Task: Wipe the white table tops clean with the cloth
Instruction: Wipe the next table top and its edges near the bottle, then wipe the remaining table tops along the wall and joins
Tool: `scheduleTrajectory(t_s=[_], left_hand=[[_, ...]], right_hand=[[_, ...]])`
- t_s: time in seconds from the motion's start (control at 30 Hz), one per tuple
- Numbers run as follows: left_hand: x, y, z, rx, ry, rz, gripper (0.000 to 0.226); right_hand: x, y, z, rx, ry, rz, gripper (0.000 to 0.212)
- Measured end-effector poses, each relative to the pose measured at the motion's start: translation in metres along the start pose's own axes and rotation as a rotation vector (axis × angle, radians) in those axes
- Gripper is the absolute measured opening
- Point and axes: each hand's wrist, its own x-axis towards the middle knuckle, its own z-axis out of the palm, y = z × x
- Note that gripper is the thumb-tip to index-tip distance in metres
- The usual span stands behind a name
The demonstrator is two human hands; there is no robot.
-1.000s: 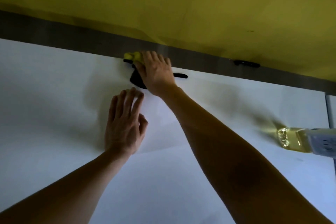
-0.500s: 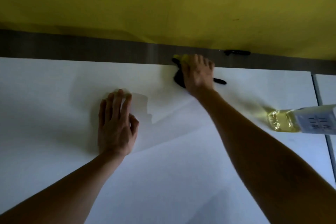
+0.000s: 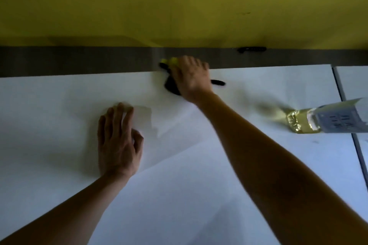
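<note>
My right hand (image 3: 192, 77) presses a black and yellow cloth (image 3: 170, 85) flat against the far edge of the white table top (image 3: 59, 105), arm stretched forward. Most of the cloth is hidden under the palm; a yellow corner and a black tail stick out on either side. My left hand (image 3: 117, 141) lies flat on the table nearer to me, fingers straight, holding nothing.
A bottle of yellow liquid (image 3: 298, 123) with a white label lies on the table at the right, near the seam to a second white table top (image 3: 352, 79). Behind the tables run a grey strip with a small black object (image 3: 252, 49) and a yellow wall.
My right hand swept the cloth to the right along the far edge, then came back a little to the left. My left hand stayed planted on the table.
</note>
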Motion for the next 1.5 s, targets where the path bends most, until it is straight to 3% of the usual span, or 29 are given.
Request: scheduleTrajectory(t_s=[0.2,0.37,0.57,0.67,0.77,1.03,1.13,1.37,1.5], left_hand=[[0.0,0.001,0.002,0.007,-0.003,-0.001,0.064],[0.0,0.002,0.003,-0.012,-0.009,-0.007,0.064],[-0.001,0.001,0.002,-0.019,-0.018,-0.003,0.064],[-0.002,0.002,0.002,-0.018,-0.012,0.015,0.063],[-0.002,0.0,0.002,-0.025,-0.021,0.005,0.064],[-0.003,0.016,0.005,-0.02,0.079,-0.006,0.058],[-0.001,0.053,0.005,-0.066,0.091,-0.043,0.051],[-0.002,0.214,0.011,-0.279,-0.08,0.226,0.062],[-0.011,0.309,0.017,-0.39,-0.205,0.295,0.078]], right_hand=[[-0.019,0.145,-0.054,-0.08,0.086,0.326,0.056],[-0.015,0.141,-0.044,-0.074,0.199,0.513,0.045],[-0.019,0.016,-0.003,0.02,0.193,0.223,0.033],[-0.027,-0.025,0.007,0.093,0.16,0.103,0.038],[-0.054,-0.016,0.003,0.126,0.122,0.041,0.053],[-0.177,0.038,-0.02,0.142,0.182,0.121,0.053],[-0.211,0.058,-0.031,0.14,0.161,0.119,0.053],[-0.278,0.112,-0.055,0.127,0.088,0.11,0.055],[-0.317,0.156,-0.068,0.09,0.065,0.081,0.058]])
